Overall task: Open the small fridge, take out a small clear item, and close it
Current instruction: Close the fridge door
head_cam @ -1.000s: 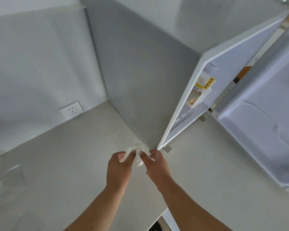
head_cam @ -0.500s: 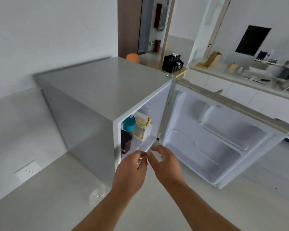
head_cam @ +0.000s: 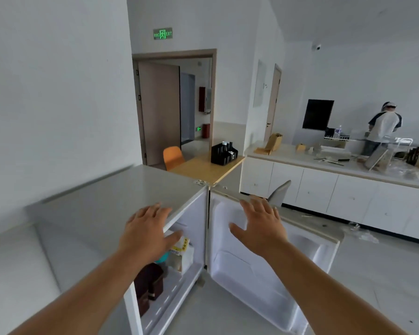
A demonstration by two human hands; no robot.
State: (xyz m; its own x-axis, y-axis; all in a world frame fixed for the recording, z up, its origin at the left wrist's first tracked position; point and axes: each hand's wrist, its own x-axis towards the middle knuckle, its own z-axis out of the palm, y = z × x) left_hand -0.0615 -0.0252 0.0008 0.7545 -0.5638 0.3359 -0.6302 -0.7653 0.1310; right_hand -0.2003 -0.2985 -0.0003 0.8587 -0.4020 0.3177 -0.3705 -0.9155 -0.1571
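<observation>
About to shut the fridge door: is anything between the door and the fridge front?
No loose object shows in the gap. The dark container and the carton sit inside the fridge. Only the left hand, at the top front edge, and its forearm appear to cross the opening, where the door would swing.

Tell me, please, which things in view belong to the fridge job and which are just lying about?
For the job: small fridge, its open door, left hand and right hand, both open. The clear item is not in view.

Lying about: brown container and labelled carton inside the fridge; orange chair, black organiser, far counter.
</observation>
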